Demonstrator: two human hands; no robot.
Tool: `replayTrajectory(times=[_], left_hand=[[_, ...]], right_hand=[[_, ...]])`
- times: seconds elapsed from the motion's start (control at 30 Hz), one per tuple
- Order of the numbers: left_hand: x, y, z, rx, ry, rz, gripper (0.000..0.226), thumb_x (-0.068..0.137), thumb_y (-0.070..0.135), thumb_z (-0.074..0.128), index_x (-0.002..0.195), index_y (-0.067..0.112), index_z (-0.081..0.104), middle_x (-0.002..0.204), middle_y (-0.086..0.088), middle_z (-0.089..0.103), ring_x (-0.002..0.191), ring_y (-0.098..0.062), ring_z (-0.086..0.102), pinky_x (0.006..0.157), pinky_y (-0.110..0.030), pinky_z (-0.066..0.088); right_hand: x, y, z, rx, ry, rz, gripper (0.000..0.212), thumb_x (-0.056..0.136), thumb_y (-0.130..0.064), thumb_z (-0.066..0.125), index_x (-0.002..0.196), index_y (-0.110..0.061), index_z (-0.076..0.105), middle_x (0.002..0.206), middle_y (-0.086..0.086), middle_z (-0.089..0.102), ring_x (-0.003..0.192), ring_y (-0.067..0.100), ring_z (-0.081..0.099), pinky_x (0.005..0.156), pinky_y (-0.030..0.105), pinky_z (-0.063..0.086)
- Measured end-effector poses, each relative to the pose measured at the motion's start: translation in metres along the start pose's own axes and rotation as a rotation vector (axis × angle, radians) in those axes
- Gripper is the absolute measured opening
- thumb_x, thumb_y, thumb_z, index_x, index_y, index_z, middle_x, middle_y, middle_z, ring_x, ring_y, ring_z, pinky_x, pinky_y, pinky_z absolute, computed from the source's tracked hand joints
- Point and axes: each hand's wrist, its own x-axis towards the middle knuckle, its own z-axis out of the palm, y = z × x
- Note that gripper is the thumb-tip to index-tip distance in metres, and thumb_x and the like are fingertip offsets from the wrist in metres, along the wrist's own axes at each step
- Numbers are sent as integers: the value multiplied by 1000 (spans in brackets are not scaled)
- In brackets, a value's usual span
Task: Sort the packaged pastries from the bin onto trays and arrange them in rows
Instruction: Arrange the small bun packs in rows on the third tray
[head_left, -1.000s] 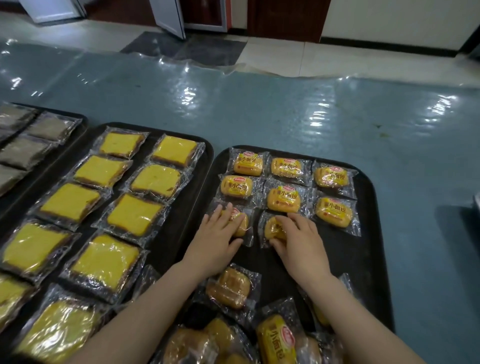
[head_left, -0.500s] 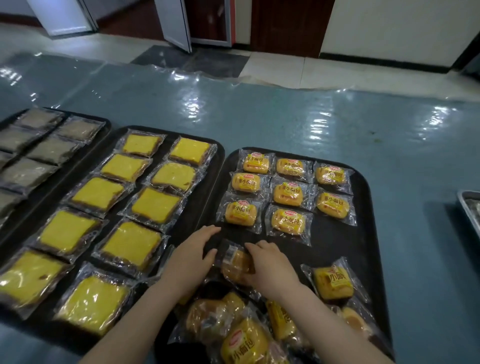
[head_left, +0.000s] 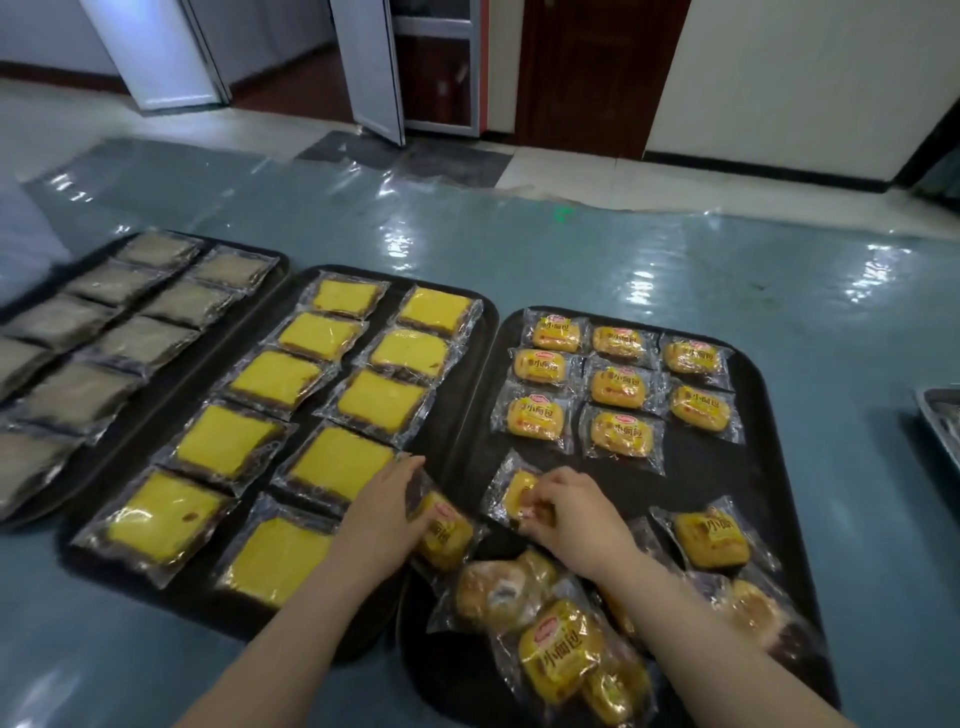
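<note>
Since the earlier frame our hands have come back from the tidy rows to the loose packets, and now each hand has one. The table (head_left: 649, 270) carries three dark trays side by side; the right tray (head_left: 769, 499) has eight small buns in neat rows at its far end, so the new ones will join them. Between these rows and the loose pile (head_left: 566, 639) near us there is bare tray, enough room to work. The middle tray (head_left: 467, 415) of yellow cake slices lies just beside, its edge close to our left hand (head_left: 384, 519), whose fingers curl over a bun packet (head_left: 447, 535) at the tray border. Our right hand (head_left: 576, 519) pinches another packet (head_left: 511, 491), we think to turn it label up. A metal bin (head_left: 943, 421) shows at the right edge.
</note>
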Motion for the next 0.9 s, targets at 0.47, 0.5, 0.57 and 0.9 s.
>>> replayTrajectory(times=[0.47,0.5,0.57,0.9], left_hand=[[-5,-24,-23,-307,32,-212,16,77,30,75,86,29,61,79,4,64,72,-12,61,59,-28,49],[-5,-26,-25,-357,43,-222,12,80,30,72,87,28,62,81,4,65,74,-13,61,61,-30,50],[-3,-28,-30,-438,45,-240,7,85,29,67,88,24,64,83,3,66,77,-14,63,65,-35,53],[18,-52,-49,-715,58,-290,12,91,20,60,82,12,61,74,-8,62,56,-15,54,41,-21,40]], right_hand=[[3,-11,-1,-88,-138,134,39,96,-20,47,128,-38,57,142,-2,38,128,27,37,105,37,37],[3,-12,-2,-97,-146,168,41,96,-22,46,133,-39,52,139,1,40,125,27,41,102,37,40],[3,-14,-2,-113,-166,224,52,95,-20,44,143,-37,37,133,5,50,116,27,52,92,37,47],[4,-33,13,-123,-29,385,61,83,-17,69,136,-32,45,147,1,31,130,32,34,105,41,38]])
